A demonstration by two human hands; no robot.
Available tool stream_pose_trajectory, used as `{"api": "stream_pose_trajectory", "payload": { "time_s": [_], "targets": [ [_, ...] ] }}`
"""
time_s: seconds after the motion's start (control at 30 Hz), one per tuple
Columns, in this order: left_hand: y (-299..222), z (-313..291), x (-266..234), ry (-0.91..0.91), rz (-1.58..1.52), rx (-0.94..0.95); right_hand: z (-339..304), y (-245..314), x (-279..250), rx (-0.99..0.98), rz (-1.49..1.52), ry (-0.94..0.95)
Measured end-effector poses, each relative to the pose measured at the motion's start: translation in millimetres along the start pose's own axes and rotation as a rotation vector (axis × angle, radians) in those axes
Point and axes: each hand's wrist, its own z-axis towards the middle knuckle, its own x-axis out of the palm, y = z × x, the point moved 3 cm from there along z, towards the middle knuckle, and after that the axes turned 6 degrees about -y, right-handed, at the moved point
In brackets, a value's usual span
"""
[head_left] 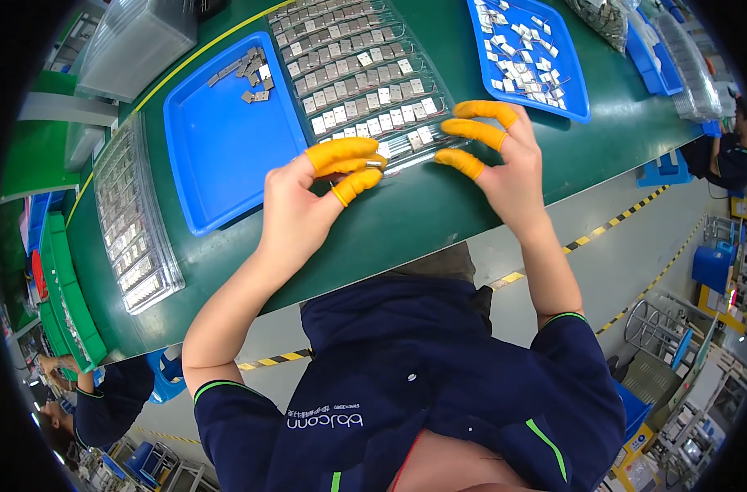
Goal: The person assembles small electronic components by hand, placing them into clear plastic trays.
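My left hand (308,197), with orange finger cots, pinches a small silvery metal part (374,163) between thumb and fingers, just at the near edge of a clear plastic tray (359,74) filled with rows of several small grey parts. My right hand (496,156), also in orange cots, has its fingers spread and its tips rest on the tray's near right corner. Both hands hover over the green table (406,221).
A blue tray (218,156) with a few loose grey parts lies left of the clear tray. Another blue tray (528,57) of several small parts lies at the right. A stack of clear filled trays (136,221) stands far left. Other people work at the left and right rims.
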Motion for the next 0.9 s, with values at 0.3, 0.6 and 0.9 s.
{"api": "stream_pose_trajectory", "payload": {
  "time_s": [0.3, 0.6, 0.9],
  "targets": [
    [4, 4, 11, 0.001, 0.497, 0.359, -8, 0, 12, -0.022, -0.072, 0.111],
    [3, 0, 14, -0.014, 0.623, 0.411, 5, 0, 13, -0.014, -0.068, 0.216],
    [3, 0, 13, -0.039, 0.603, 0.412, 6, -4, 11, 0.025, -0.041, 0.218]
  ]
}}
